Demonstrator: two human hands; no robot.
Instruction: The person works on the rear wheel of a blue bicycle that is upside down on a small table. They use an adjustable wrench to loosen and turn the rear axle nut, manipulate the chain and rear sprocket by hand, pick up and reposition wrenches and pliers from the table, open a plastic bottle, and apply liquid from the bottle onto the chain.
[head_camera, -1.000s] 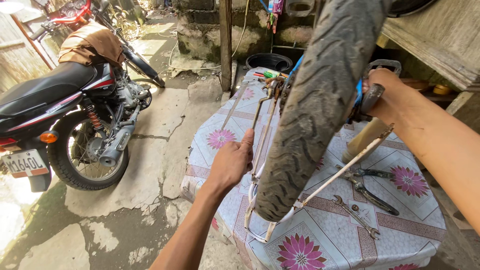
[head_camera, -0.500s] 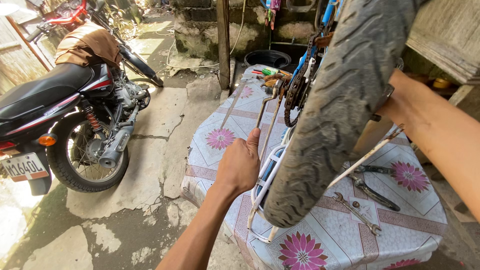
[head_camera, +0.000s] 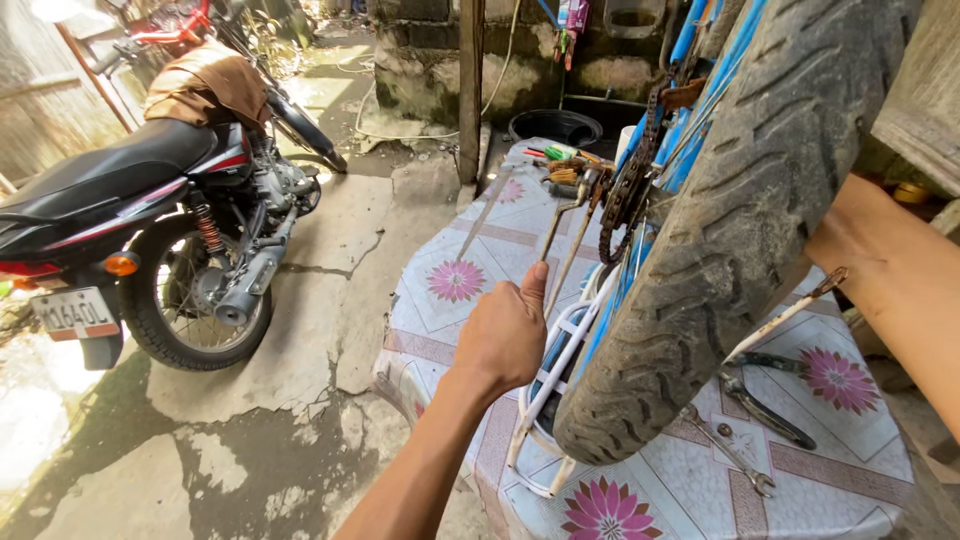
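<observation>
A blue bicycle stands upside down on a table, its knobbly black tyre (head_camera: 745, 215) filling the middle right of the head view. My left hand (head_camera: 508, 338) grips the white rear rack (head_camera: 550, 390) beside the tyre, thumb pointing up. A rusty chain and sprocket (head_camera: 628, 195) hang behind the wheel. My right forearm (head_camera: 905, 285) reaches in from the right and passes behind the tyre; the hand itself is hidden.
The table wears a cloth with pink flowers (head_camera: 470, 275). Pliers (head_camera: 765, 400) and a spanner (head_camera: 730, 450) lie on it under the wheel. A black motorcycle (head_camera: 150, 220) is parked at left on cracked concrete. A wooden post (head_camera: 470, 90) and black tub (head_camera: 555, 125) stand behind.
The wheel has swung up and to the right, closer to the camera. My left hand shifted right along the rack. My right hand slid out of sight behind the tyre.
</observation>
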